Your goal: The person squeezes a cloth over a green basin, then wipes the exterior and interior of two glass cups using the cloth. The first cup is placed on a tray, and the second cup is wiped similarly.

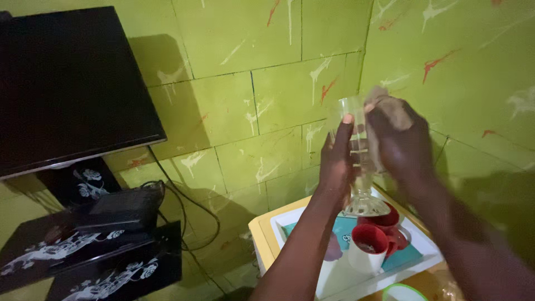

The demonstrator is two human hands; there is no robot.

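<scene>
The left hand (336, 164) grasps a tall clear glass (359, 161) around its middle, holding it upright above the white tray (429, 245). The right hand (402, 146), at three o'clock of the glass, is clenched on a brownish cloth (387, 108) pressed against the rim. A red-lined white cup (368, 248) stands at six o'clock below the glass.
</scene>
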